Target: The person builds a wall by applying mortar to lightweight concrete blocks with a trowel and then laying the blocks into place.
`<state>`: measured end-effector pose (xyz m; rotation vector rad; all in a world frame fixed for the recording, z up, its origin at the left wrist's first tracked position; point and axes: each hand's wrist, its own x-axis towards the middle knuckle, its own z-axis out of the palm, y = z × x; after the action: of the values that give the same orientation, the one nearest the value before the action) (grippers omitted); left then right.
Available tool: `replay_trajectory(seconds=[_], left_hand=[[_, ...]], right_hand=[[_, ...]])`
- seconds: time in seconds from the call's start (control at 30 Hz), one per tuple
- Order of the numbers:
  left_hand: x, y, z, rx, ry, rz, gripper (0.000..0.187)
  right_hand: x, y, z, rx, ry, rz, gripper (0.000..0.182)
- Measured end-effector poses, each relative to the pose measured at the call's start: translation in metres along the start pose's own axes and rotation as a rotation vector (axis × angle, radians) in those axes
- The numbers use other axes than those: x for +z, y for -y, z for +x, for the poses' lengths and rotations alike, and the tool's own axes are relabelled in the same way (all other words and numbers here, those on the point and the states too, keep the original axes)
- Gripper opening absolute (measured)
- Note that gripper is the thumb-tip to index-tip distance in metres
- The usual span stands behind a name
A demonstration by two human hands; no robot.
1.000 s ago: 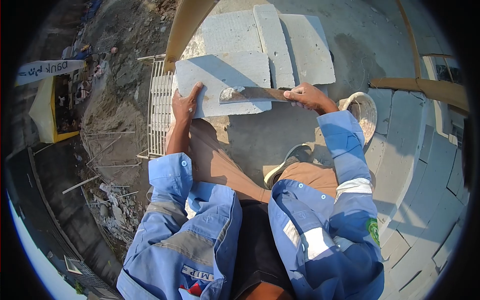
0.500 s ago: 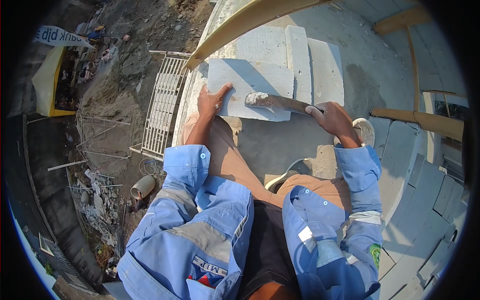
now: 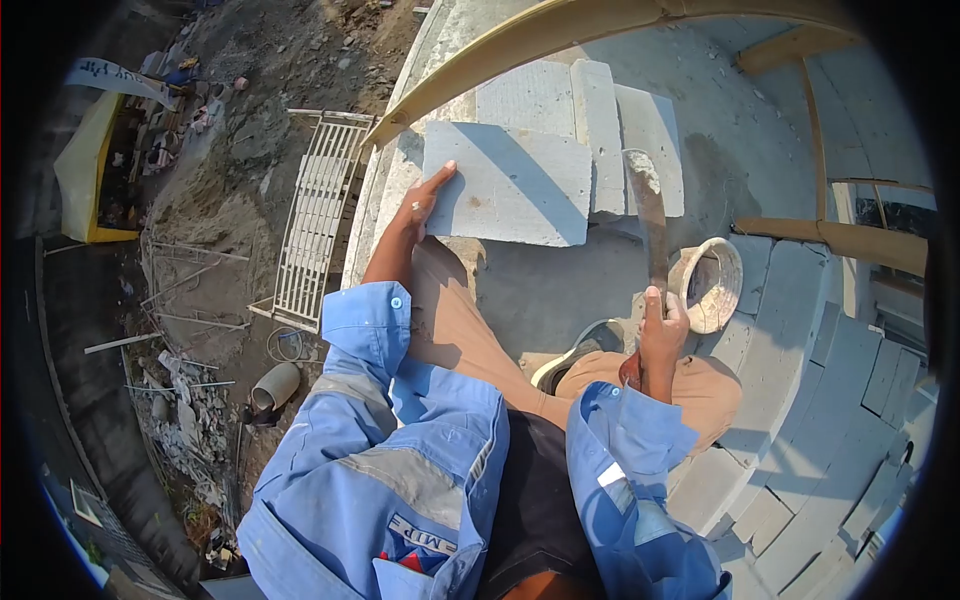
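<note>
A pale grey lightweight concrete block [image 3: 510, 185] lies flat in front of my knees, crossed by a dark band of shadow. My left hand [image 3: 424, 203] grips its left end, thumb on the top face and the other fingers partly hidden at the edge. In my right hand [image 3: 662, 335] is a machete [image 3: 652, 225], held by its handle. The long brown blade points away from me, with white residue near its tip. It is to the right of the block and apart from it.
More blocks [image 3: 600, 135] lie behind the held one. A mortar-smeared bucket [image 3: 735, 285] sits right of my right hand. A wooden beam [image 3: 520, 40] arcs across the top. Left of the wall edge is a drop to rubble ground, with a white slatted frame [image 3: 318, 215] below.
My right hand has lifted the machete off the block and swung it right and back toward me, blade now pointing away. My left hand stays on the block.
</note>
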<state>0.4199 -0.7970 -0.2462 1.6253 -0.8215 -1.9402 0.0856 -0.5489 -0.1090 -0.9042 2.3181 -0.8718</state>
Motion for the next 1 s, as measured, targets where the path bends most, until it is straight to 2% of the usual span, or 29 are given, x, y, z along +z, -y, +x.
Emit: replay_trajectory(seconds=[0.07, 0.1, 0.17, 0.2, 0.27, 0.3, 0.37, 0.4, 0.47, 0.53, 0.6, 0.63, 0.7, 0.8, 0.87, 1.0], left_hand=[[0.006, -0.011, -0.017, -0.019, 0.049, 0.000, 0.085], [0.006, -0.010, -0.019, -0.025, 0.047, -0.034, 0.084], [0.001, 0.001, -0.001, -0.031, 0.102, -0.120, 0.082], [0.007, 0.005, 0.000, -0.030, 0.128, -0.102, 0.082], [0.010, 0.008, -0.006, 0.040, 0.003, -0.096, 0.082], [0.012, 0.012, -0.008, 0.014, -0.015, -0.120, 0.085], [0.017, 0.033, -0.015, -0.002, -0.108, -0.147, 0.087], [0.025, 0.034, -0.023, -0.007, -0.181, -0.183, 0.089], [0.037, 0.039, -0.042, -0.004, -0.137, -0.250, 0.093], [0.039, 0.049, -0.054, -0.005, -0.127, -0.332, 0.095], [0.032, 0.059, -0.049, 0.022, -0.116, -0.331, 0.096], [0.035, 0.056, -0.053, 0.008, -0.128, -0.320, 0.096], [0.043, 0.044, -0.060, -0.007, -0.143, -0.322, 0.096], [0.038, 0.051, -0.056, -0.029, -0.142, -0.338, 0.097], [0.037, 0.060, -0.046, 0.025, -0.189, -0.301, 0.097], [0.046, 0.054, -0.064, 0.070, -0.120, -0.345, 0.094]], right_hand=[[0.003, 0.022, -0.047, 0.064, -0.020, 0.227, 0.034], [0.008, 0.024, -0.063, 0.081, -0.046, 0.232, 0.034], [0.014, 0.022, -0.090, 0.343, 0.146, 0.620, 0.028], [0.025, -0.003, -0.102, 0.397, 0.182, 0.653, 0.026], [0.038, -0.001, -0.119, 0.345, 0.095, 0.481, 0.023], [0.039, 0.003, -0.116, 0.339, 0.106, 0.484, 0.023], [0.043, 0.012, -0.114, -0.027, -0.071, 0.304, 0.021], [0.050, 0.016, -0.114, -0.021, -0.066, 0.313, 0.021], [0.064, 0.026, -0.097, -0.047, -0.039, 0.656, 0.024], [0.109, -0.012, -0.078, -0.103, 0.109, 0.691, 0.026], [0.128, -0.002, -0.067, -0.206, 0.093, 0.398, 0.031], [0.136, 0.002, -0.065, -0.211, 0.103, 0.399, 0.031], [0.150, 0.008, -0.064, -0.236, 0.070, 0.190, 0.035], [0.160, 0.015, -0.078, -0.172, 0.069, 0.156, 0.039], [0.167, 0.003, -0.074, -0.174, 0.150, 0.177, 0.041], [0.171, -0.014, -0.065, -0.182, 0.181, 0.098, 0.042]])
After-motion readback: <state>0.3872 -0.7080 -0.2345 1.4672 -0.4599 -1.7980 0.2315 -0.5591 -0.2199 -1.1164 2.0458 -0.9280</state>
